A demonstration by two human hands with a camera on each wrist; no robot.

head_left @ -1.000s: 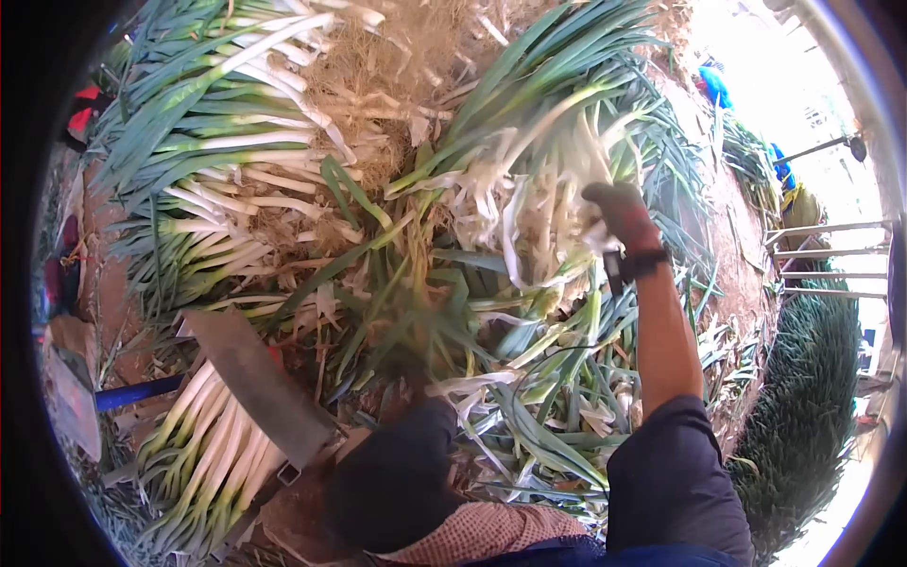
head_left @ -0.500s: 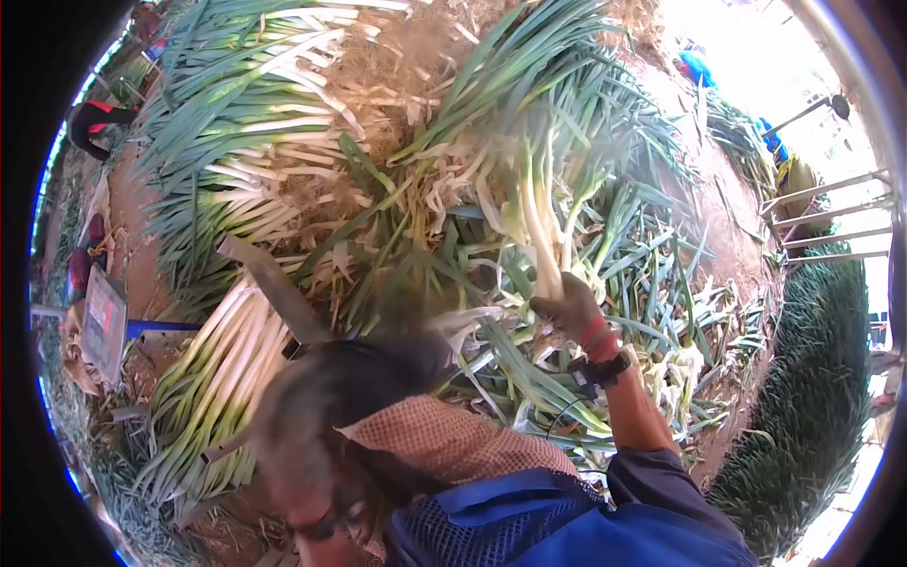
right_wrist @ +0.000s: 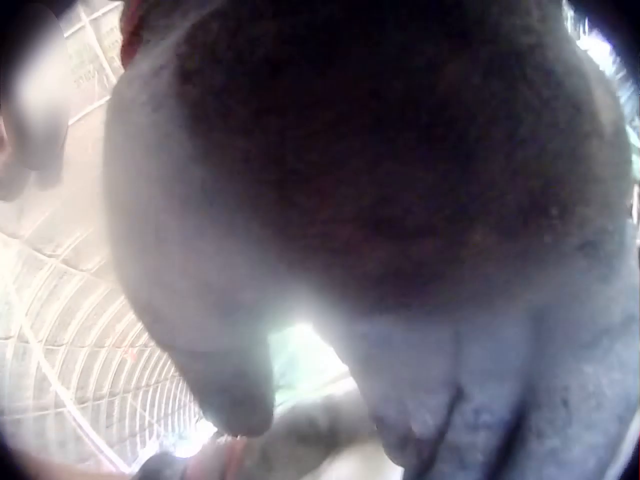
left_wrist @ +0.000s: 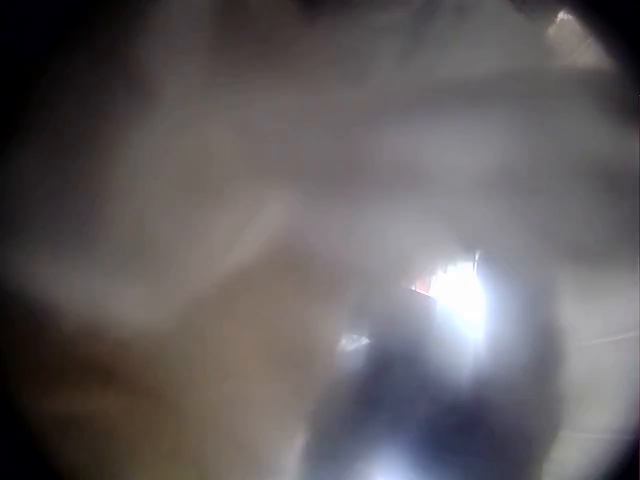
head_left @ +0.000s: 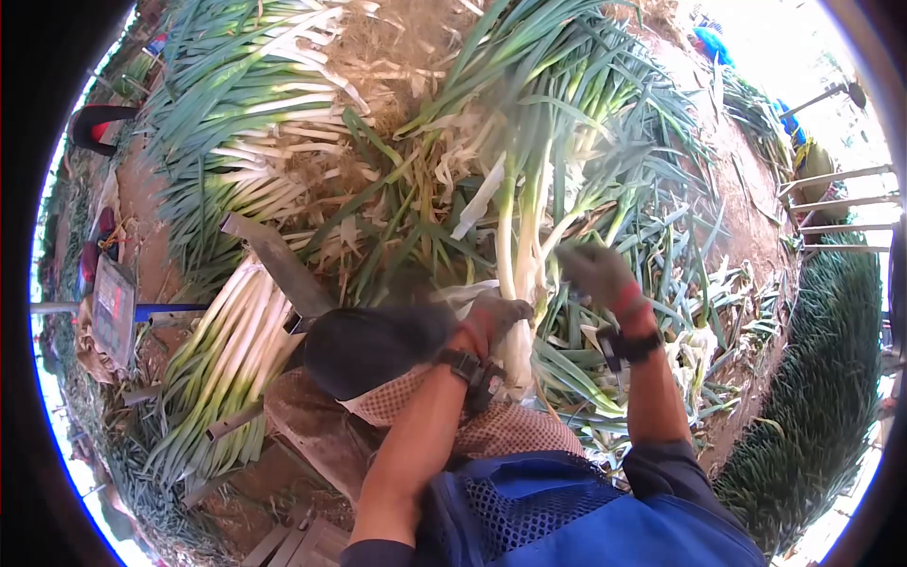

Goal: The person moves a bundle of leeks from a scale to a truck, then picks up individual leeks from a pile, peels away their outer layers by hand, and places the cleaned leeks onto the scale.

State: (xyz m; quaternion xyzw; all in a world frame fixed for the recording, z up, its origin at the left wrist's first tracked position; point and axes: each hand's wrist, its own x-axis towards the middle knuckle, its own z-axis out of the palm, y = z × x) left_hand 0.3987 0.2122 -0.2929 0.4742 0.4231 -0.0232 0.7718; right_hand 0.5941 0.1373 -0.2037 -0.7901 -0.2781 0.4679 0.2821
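Note:
In the head view, my gloved left hand [head_left: 496,321] grips the pale lower ends of a few leeks [head_left: 531,213], which stand with their green leaves pointing away from me. My gloved right hand [head_left: 597,274] is just to the right of these stalks, its fingers loosely extended and holding nothing. The right wrist view shows the right hand [right_wrist: 400,240] close up, thumb apart from the fingers, with the left hand [right_wrist: 310,435] on a pale stalk beyond. The left wrist view is too blurred to make out the hand or the leeks.
Piled leeks [head_left: 255,104] lie at the upper left, and a peeled bundle [head_left: 236,331] sits beside a metal bar [head_left: 274,265]. Loose leaves [head_left: 576,378] surround the hands. A device with a panel [head_left: 113,312] stands far left; metal rails [head_left: 841,203] are at right.
My left hand has come into clear view and now grips the leeks' lower ends. The right hand has let go of them and moved slightly up and right.

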